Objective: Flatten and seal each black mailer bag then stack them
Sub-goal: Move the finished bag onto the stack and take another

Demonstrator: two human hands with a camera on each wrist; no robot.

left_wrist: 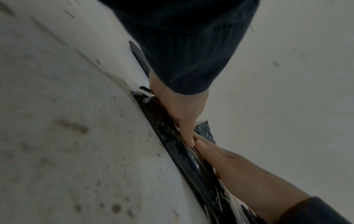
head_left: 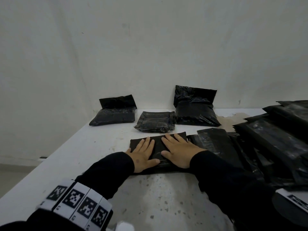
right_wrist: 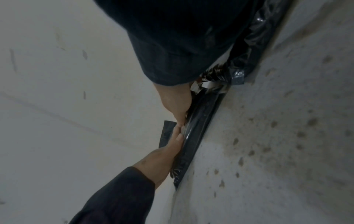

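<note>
A black mailer bag [head_left: 158,148] lies flat on the white table [head_left: 86,147] in front of me. My left hand [head_left: 143,153] presses on its left half with fingers straight and spread. On the right half my right hand [head_left: 180,150] lies flat the same way, the two thumbs close together. In the left wrist view the left hand [left_wrist: 178,109] and right hand [left_wrist: 220,156] meet at the thumbs on top of the thin bag [left_wrist: 184,153]. The right wrist view shows the right hand [right_wrist: 176,104], the left hand [right_wrist: 159,157] and the bag's edge [right_wrist: 201,121].
Three filled black bags sit at the back by the wall: one left [head_left: 115,114], one middle [head_left: 155,121], one right [head_left: 195,107] with its flap up. A loose pile of black mailers [head_left: 275,139] covers the table's right side. The table's left edge [head_left: 41,172] drops to the floor.
</note>
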